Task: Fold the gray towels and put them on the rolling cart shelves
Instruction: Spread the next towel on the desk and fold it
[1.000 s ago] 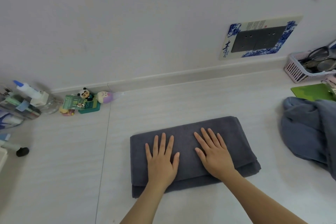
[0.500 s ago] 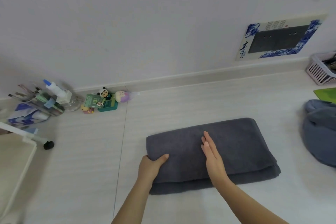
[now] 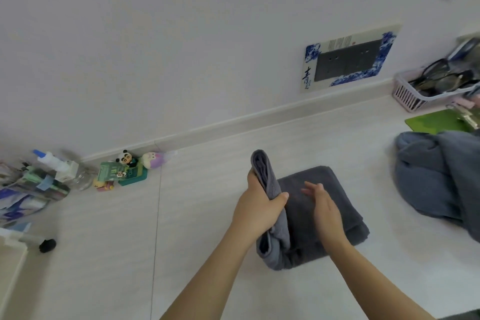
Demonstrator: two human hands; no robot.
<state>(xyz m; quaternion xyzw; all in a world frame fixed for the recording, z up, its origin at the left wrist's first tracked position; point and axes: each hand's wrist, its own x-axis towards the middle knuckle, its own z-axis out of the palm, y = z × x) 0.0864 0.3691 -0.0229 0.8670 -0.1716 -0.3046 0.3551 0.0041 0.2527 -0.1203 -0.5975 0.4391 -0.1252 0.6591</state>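
Now the left hand (image 3: 259, 209) grips the raised left end of the gray towel (image 3: 319, 213) on the floor, and the flat, open right hand (image 3: 324, 209) presses its middle. If the grip loosens, the layers can slide and the fold opens.

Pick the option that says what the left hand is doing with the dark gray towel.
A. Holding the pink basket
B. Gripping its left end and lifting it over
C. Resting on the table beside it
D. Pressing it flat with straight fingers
B: the left hand grips the raised left end of the dark gray towel.
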